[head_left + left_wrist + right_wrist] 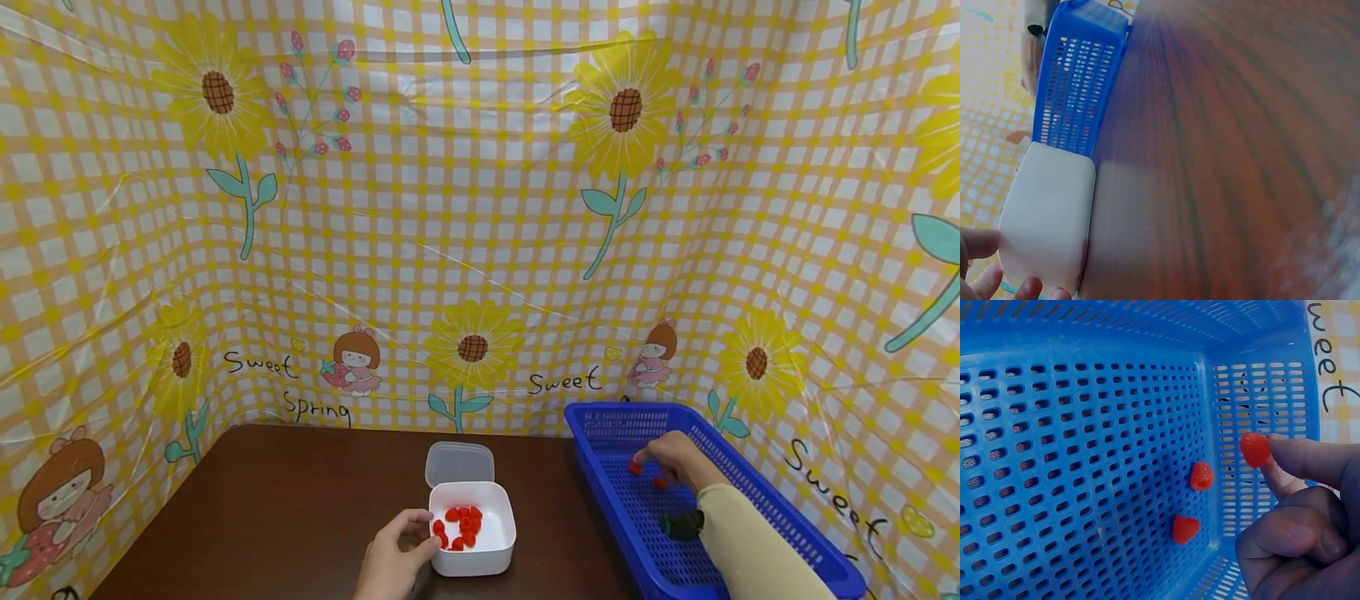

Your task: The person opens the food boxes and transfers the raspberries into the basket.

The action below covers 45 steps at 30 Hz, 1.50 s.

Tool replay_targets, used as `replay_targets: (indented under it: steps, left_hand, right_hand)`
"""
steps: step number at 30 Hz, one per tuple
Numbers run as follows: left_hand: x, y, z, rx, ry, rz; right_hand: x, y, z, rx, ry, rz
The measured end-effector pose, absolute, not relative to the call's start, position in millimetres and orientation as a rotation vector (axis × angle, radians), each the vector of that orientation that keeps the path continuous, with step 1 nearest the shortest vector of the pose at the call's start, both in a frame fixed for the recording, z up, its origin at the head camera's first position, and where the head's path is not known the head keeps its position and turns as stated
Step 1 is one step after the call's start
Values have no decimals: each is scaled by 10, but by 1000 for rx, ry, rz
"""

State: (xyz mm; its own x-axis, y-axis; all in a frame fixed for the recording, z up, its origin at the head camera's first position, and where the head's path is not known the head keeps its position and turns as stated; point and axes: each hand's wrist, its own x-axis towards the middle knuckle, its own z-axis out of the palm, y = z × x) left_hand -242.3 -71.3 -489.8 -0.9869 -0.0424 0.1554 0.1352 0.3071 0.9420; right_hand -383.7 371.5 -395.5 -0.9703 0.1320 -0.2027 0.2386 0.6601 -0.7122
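A white square box (472,564) stands on the table, holding several red raspberries (467,525). My left hand (397,554) is at its left side, thumb and fingertips touching the wall and rim; the left wrist view shows those fingertips at the edge of the white box (1050,212). Over at the right, my right hand (678,458) reaches into a blue basket (611,492). Between thumb and index finger it pinches a raspberry (1255,450), raised above the basket floor. Two more lie on that floor, one raspberry (1202,476) and another raspberry (1185,529) close by.
A translucent lid (460,465) lies right behind the box. The basket's raised rim (757,483) runs along the table's right side. Checkered cloth (480,233) with sunflowers hangs around the dark wooden table (285,508). A dark wrist device (682,525) sits on the right sleeve.
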Motion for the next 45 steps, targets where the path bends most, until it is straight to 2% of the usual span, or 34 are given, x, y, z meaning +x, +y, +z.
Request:
replay_targets:
  steps: [9, 22, 28, 45]
  left_hand:
    - [-2426, -710, -4900, -80, -2414, -1772]
    - [-2423, -716, -4914, -98, -2415, -1757]
    - [-2423, -718, -4897, -103, -2424, -1737]
    - [-2435, -712, -4899, -73, -2434, -1743]
  right_hand:
    - [-3776, 3541, -3880, 242, 2796, -1247]
    - [-3714, 2993, -3598, -17, 2752, -1371]
    - [-3635, 2710, -3484, -55, 2637, -1502]
    - [-3411, 1952, -3590, -177, 2466, -1626]
